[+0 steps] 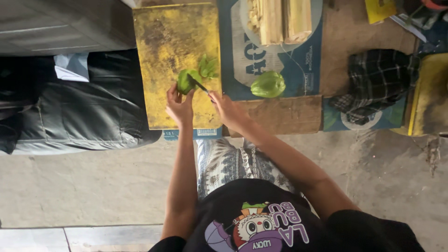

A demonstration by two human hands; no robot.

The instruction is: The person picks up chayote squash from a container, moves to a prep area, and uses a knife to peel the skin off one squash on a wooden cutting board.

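Observation:
My left hand (178, 105) grips a green vegetable piece (185, 80) over a worn yellow cutting board (172, 46). My right hand (228, 108) holds a small knife (200, 86) whose dark blade rests against that piece. A cut green piece (208, 67) lies on the board just beyond the blade. To the right, a whole green vegetable (268, 84) sits on flattened blue cardboard (233, 60).
Black bags (79, 107) lie left of the board. A bowl with pale cut stalks (280, 21) stands on the cardboard. A dark checked cloth (378, 79) and a yellow object (427, 93) are at the right. Bare concrete floor (93, 182) is near me.

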